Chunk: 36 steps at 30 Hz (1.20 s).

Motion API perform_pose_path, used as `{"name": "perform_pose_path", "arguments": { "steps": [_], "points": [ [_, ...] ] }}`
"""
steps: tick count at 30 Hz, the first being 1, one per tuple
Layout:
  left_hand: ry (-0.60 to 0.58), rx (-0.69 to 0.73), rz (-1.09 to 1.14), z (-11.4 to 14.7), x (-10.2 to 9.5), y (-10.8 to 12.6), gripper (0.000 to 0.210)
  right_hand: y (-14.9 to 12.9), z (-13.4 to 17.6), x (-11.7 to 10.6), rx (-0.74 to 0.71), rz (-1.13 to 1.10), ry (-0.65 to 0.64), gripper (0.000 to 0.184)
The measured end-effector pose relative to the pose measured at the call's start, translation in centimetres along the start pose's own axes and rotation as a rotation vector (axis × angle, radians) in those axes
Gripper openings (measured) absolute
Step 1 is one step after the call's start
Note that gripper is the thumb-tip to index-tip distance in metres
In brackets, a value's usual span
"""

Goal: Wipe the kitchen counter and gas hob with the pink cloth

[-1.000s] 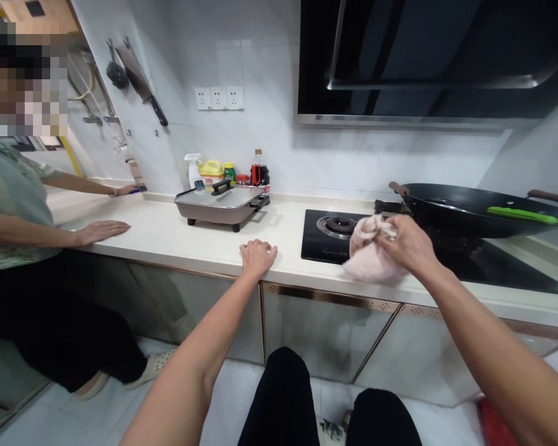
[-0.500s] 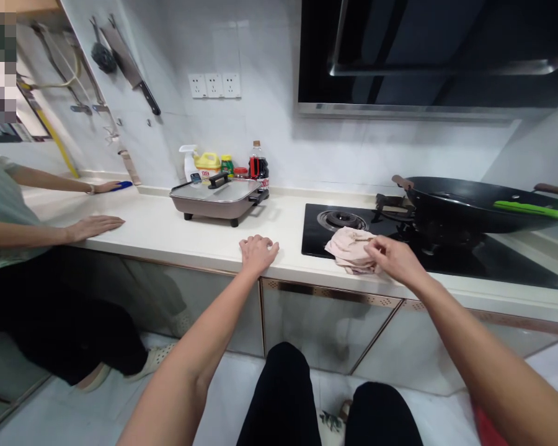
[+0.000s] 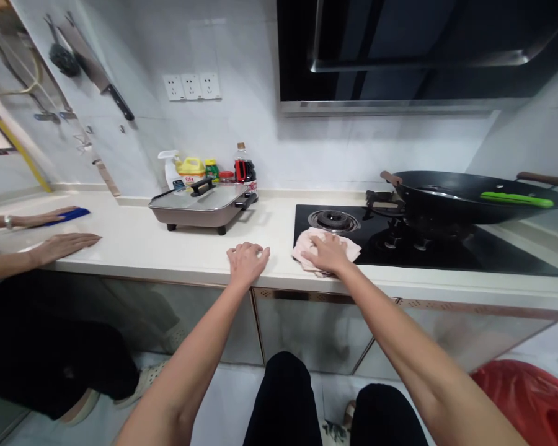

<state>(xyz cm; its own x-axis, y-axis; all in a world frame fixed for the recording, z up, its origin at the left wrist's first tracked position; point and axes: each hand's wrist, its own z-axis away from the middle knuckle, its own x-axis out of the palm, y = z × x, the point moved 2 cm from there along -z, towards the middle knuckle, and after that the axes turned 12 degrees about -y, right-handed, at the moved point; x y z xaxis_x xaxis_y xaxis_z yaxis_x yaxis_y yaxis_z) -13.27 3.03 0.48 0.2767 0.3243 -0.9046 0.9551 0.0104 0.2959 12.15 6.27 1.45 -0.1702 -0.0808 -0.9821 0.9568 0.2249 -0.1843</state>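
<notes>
My right hand [image 3: 329, 251] presses down on a pale pink cloth [image 3: 302, 253], fingers over its top. The cloth lies across the front left corner of the black glass stove [image 3: 423, 251] and partly on the white counter. Just behind it sits the left burner [image 3: 333, 220]. My left hand [image 3: 247, 263] rests on the counter's front edge, fingers slightly bent and apart, holding nothing. To its upper left stands a lidded electric pan [image 3: 195, 210].
A wok [image 3: 437, 192] with a green-handled utensil [image 3: 516, 199] sits on the right burner. Behind the pan are bottles, including a dark sauce bottle [image 3: 245, 170]. At left, another person's hand rests on a blue cloth [image 3: 69, 215]. A range hood [image 3: 400, 56] hangs overhead.
My right hand has gone from pinching the cloth's right edge to pressing on its top, and the cloth lies flatter and further left. The view has turned slightly right. My left hand stays put.
</notes>
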Motion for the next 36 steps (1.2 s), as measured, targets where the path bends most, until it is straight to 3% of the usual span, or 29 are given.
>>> {"name": "perform_pose_path", "arguments": {
  "steps": [4, 8, 10, 14, 18, 22, 25, 31, 36],
  "points": [
    [0.001, -0.001, -0.025, 0.2, -0.3, 0.0, 0.039, -2.4, 0.9, 0.3, -0.237, 0.019, 0.084, 0.055],
    [-0.009, 0.004, -0.031, 0.2, -0.5, 0.0, 0.039, 0.6, 1.4, 0.3, -0.365, 0.006, 0.14, 0.04],
    [-0.012, 0.0, -0.029, 0.2, -0.5, 0.0, 0.04, 3.5, 1.1, -0.2, -0.27, 0.016, 0.207, 0.037],
    [-0.024, 0.002, -0.032, -0.1, -0.4, 0.2, 0.042, 9.5, 0.0, -1.9, 0.095, 0.042, 0.377, 0.041],
    [-0.021, -0.008, -0.028, -0.2, -0.3, 0.1, 0.041, 13.0, -1.8, -3.1, 0.264, 0.043, 0.372, 0.053],
    [-0.029, -0.009, -0.036, -0.2, -0.2, 0.0, 0.041, 13.6, -2.8, -2.9, 0.27, 0.062, 0.195, 0.064],
    [-0.003, -0.008, -0.058, -0.3, -0.2, -0.1, 0.042, 12.8, -2.0, -2.5, 0.267, 0.075, 0.127, 0.068],
    [-0.009, 0.007, -0.048, -0.4, -0.1, -0.6, 0.041, 13.7, 2.9, -1.8, 0.213, 0.057, 0.165, 0.063],
    [-0.027, 0.008, -0.045, -0.6, -0.1, -0.7, 0.043, 18.5, 8.9, -0.5, 0.147, 0.039, 0.298, 0.051]
  ]
}}
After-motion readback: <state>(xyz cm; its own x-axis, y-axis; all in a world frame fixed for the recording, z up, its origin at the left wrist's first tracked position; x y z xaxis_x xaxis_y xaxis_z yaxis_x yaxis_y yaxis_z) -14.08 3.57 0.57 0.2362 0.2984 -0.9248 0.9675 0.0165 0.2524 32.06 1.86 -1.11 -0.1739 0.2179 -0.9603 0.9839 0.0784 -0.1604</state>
